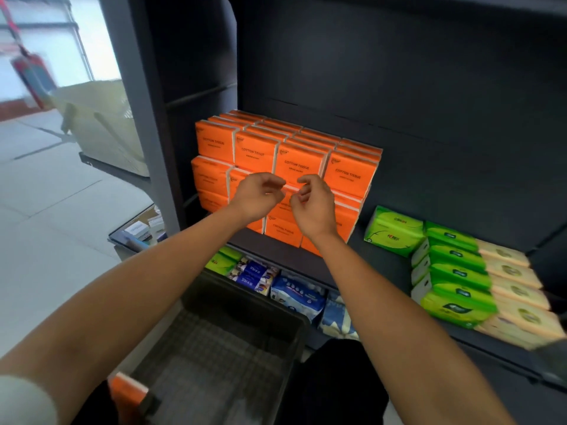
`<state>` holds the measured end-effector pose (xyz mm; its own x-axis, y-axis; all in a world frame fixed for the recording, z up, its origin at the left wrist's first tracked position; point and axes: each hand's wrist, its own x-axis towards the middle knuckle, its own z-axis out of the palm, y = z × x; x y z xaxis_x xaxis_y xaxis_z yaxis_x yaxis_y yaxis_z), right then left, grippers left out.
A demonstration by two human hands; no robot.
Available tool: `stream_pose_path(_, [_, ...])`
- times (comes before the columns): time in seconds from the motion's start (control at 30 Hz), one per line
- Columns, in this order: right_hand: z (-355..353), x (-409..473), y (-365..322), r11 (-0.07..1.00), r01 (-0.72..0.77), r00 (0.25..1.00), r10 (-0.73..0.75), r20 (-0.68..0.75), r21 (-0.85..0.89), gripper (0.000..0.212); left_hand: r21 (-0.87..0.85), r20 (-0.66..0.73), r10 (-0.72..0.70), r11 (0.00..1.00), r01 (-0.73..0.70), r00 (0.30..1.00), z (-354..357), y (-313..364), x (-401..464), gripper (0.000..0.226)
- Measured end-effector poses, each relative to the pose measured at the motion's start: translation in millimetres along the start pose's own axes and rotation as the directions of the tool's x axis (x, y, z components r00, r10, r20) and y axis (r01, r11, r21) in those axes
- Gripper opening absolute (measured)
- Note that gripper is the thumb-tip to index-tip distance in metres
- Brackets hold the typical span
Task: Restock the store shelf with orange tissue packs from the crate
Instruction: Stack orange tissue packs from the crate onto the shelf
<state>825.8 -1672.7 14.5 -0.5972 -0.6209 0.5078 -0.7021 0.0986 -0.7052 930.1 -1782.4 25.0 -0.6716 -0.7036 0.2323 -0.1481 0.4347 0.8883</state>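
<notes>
The dark shelf (383,240) carries a block of orange tissue packs (302,162) toward its left end, green packs (395,230) sit nearer its right end, the grey crate (233,342) stands below with one orange pack (127,391) at its near-left corner, and the left hand (257,194) and right hand (313,207) hover before the block, fingers loosely curled, gripping nothing.

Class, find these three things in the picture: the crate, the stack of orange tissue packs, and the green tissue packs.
crate (294,314): head view, far rim.
stack of orange tissue packs (302,162): head view, front face of a top pack.
green tissue packs (395,230): head view, front of the upright pack.
</notes>
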Motion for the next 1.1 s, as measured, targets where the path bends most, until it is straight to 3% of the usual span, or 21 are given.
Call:
stream_pose_path(0.2, [39, -56, -5, 0.999, -0.04, 0.993, 0.036, 0.111, 0.036, 0.014, 0.19, -0.037, -0.034, 0.981, 0.041, 0.999, -16, -28, -48, 0.013])
stream_pose_path(0.4, [77, -125, 6, 0.983, -0.18, 0.95, 0.169, 0.261, 0.021, 0.006, 0.291, -0.041, -0.21, 0.933, 0.212, 0.977, -40, -85, -103, 0.003])
stream_pose_path(0.57, [115, -182, 22, 0.947, -0.32, 0.874, 0.3, 0.383, -0.011, 0.007, 0.37, -0.021, -0.404, 0.847, 0.383, 0.914, -58, -142, -141, 0.002])
stream_pose_path(0.73, [148, -227, 37, 0.887, -0.452, 0.734, 0.427, 0.528, -0.089, 0.011, 0.486, -0.064, -0.58, 0.693, 0.533, 0.812, -65, -205, -166, 0.006])
stream_pose_path(0.8, [159, -240, 44, 0.869, -0.479, 0.694, 0.46, 0.554, -0.12, 0.009, 0.551, -0.062, -0.667, 0.597, 0.583, 0.743, -66, -236, -176, 0.008])
stream_pose_path(0.97, [177, -273, 62, 0.813, -0.549, 0.604, 0.545, 0.581, -0.192, 0.008, 0.676, -0.1, -0.835, 0.342, 0.653, 0.54, -63, -308, -210, 0.047])
stream_pose_path(1.1, [182, -302, 82, 0.764, -0.589, 0.519, 0.606, 0.603, -0.261, 0.014, 0.751, -0.158, -0.904, 0.15, 0.643, 0.397, -57, -334, -247, 0.055])
